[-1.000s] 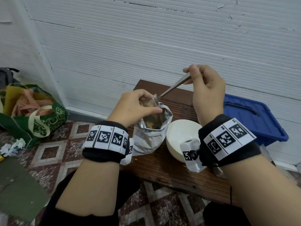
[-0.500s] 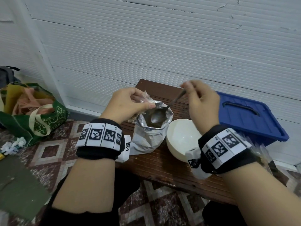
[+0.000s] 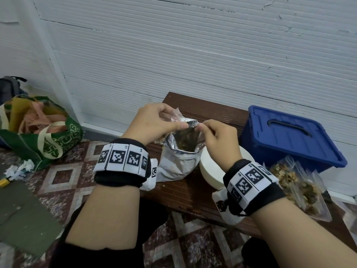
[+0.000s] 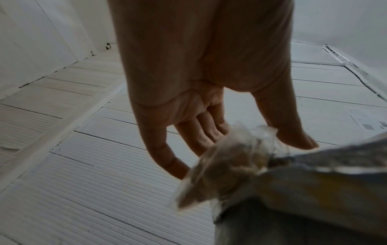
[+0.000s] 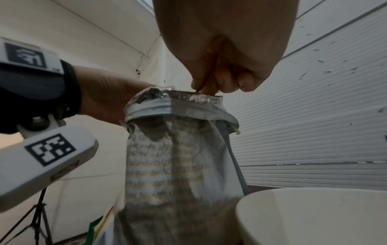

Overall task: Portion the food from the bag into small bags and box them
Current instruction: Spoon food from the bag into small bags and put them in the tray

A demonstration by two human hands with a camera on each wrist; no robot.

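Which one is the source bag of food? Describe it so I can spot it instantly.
Find the brown wooden table against the white wall. On it, left of the white bowl, stands the silver foil bag, upright and open at the top. Unlike the flat clear small bags by the blue box, it is opaque, and both hands are at its mouth.

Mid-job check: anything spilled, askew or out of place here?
No spill visible. The filled small bags lie in a loose pile at the bench's right end, beside the closed blue box, not in it. Crumpled paper litters the floor left.
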